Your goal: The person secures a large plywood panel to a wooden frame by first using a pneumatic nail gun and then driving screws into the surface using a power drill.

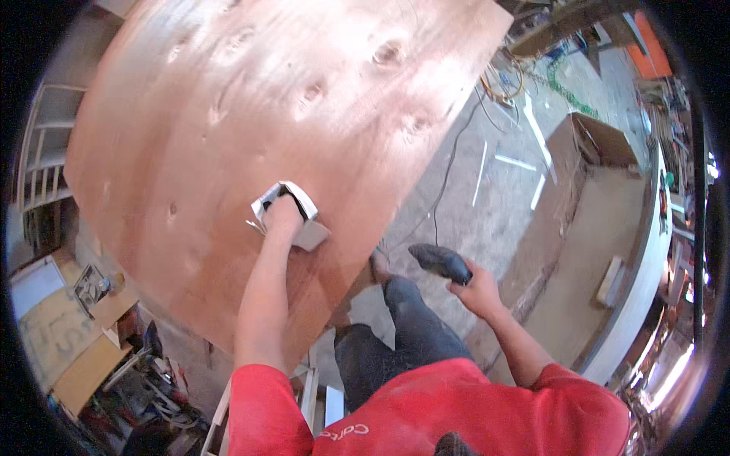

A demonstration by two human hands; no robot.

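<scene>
A large sheet of reddish-brown plywood [289,129] served as the surface, tilted across the upper left of the head view, with several darker knots showing in its grain. The left hand [283,218] pressed down on a folded piece of white sandpaper [303,215], which lay flat on the surface close to its lower right edge; the fingers were wrapped over the paper and clenched on it, so that the paper stuck out on both sides of the hand. The left forearm ran straight up from a red sleeve to that spot.

The right hand [475,287] was off the surface, out over the floor to the right of the sheet's lower right edge. It was closed around a dark, rounded object [439,261], a tool of some kind whose exact type could not be told; the thing pointed up and to the left from the fist.

Below the sheet's lower edge, the person's legs in dark trousers [407,334] stood on a dusty concrete floor [487,190]. A black cable [449,167] trailed over that floor. Well to the right lay a long pale board [601,251] and a brown cardboard box [597,140]. Off the sheet's left edge stood a white rack [46,152].
</scene>
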